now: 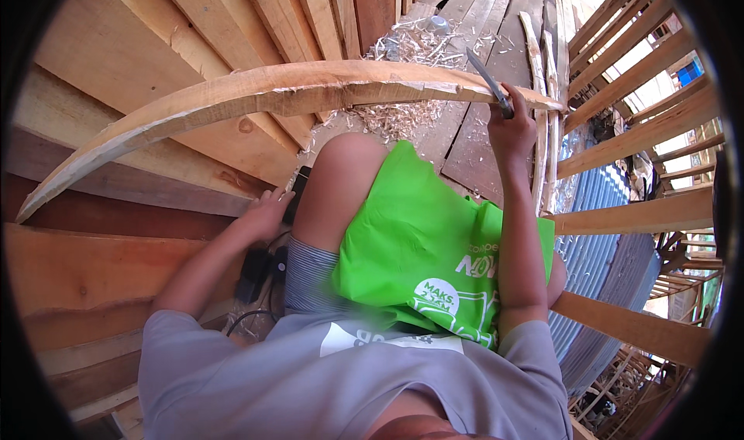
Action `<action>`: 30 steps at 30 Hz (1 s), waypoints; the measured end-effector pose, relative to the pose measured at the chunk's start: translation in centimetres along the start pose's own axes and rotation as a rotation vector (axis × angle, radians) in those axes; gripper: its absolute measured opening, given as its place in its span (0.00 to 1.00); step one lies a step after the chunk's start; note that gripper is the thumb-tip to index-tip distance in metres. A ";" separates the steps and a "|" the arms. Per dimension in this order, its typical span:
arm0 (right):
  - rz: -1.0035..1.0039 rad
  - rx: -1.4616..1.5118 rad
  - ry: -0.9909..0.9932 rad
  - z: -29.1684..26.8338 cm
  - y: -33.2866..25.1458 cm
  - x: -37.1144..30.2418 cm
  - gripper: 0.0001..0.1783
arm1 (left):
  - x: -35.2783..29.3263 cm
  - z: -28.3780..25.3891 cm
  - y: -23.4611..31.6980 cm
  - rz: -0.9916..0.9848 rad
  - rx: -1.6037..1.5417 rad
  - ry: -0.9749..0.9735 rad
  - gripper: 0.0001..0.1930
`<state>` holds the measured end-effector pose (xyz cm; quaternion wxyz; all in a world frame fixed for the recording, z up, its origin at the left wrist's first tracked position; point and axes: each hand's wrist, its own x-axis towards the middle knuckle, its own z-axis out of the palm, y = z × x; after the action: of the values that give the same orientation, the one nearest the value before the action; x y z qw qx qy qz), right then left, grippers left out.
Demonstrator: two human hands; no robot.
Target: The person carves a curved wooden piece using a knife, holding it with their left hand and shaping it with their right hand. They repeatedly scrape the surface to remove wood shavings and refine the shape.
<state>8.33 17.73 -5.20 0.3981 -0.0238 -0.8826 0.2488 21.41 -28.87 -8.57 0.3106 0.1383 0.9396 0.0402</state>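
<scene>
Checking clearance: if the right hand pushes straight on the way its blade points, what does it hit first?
The right hand grips a blade angled up and away, already at the curved wooden plank. Past it, probably the wood shavings on the floorboards; depth is hard to judge.

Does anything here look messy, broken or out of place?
Pale wood shavings lie scattered over the floor planks under the long curved timber, whose edge is rough and chipped near the middle. The right hand holds a blade against that timber; the left hand rests by a dark object.
</scene>
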 end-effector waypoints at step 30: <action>0.177 0.056 -0.123 -1.1 -1.8 0.3 0.20 | 2.3 9.1 -0.8 -0.140 0.146 0.256 0.46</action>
<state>9.23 16.68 -3.53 0.3200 -0.0750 -0.8926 0.3087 24.82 -29.03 -17.33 0.1794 0.0886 0.9792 -0.0328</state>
